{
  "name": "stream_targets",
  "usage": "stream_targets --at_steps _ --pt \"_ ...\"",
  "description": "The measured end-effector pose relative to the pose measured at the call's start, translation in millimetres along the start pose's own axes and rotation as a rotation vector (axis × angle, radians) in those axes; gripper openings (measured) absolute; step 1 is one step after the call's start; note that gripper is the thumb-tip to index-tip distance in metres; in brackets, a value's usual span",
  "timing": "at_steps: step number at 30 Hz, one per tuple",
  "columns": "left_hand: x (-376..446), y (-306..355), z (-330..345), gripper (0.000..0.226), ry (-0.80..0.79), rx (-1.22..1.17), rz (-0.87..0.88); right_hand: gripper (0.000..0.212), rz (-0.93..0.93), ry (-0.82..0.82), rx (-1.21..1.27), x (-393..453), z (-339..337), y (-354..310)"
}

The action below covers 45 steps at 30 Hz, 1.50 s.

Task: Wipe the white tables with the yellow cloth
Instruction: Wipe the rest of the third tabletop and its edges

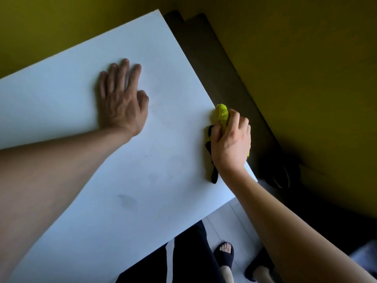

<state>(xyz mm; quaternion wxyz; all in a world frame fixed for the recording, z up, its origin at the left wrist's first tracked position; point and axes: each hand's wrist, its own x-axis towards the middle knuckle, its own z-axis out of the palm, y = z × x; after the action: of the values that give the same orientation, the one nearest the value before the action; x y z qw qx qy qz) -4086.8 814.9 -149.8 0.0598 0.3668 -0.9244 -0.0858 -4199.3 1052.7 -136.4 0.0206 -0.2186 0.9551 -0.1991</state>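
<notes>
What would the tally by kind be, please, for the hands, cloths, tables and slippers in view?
Hands: 2, the left hand flat on the table, the right hand gripping the cloth
Cloths: 1
Tables: 1
Slippers: 2, one and another
Total: 6

Yellow wall [306, 58], dark panel [214, 68] beside it, black slippers [225, 257], pale floor [228, 221]
</notes>
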Motion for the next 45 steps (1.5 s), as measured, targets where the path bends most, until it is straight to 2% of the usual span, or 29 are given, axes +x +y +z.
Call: stream_targets --at_steps 7,10,22,30,34,39,45 --pt "0 -1 5 0.062 0.012 -0.002 0.0 0.048 0.008 0.074 -0.076 61 41 -64" --pt "-1 -3 5 0.062 0.018 -0.003 0.008 0.048 -0.016 0.033 -0.083 77 49 -78" --pt "-3 -2 1 0.062 0.014 -0.029 0.024 0.048 0.089 0.047 -0.087 -58 -20 35" --pt "-3 -2 4 0.06 0.028 -0.013 0.027 0.046 0.1 0.086 -0.141 -11 11 -10" --pt "-8 -2 1 0.054 0.058 -0.003 0.112 0.046 0.041 0.072 -0.126 14 21 -25" --pt "-94 24 -8 0.053 -0.007 -0.057 0.379 0.047 0.014 0.036 -0.092 16 18 -22" --pt "-221 36 -11 0.063 -0.053 -0.069 0.382 0.047 0.015 0.015 -0.053 -36 -9 28"
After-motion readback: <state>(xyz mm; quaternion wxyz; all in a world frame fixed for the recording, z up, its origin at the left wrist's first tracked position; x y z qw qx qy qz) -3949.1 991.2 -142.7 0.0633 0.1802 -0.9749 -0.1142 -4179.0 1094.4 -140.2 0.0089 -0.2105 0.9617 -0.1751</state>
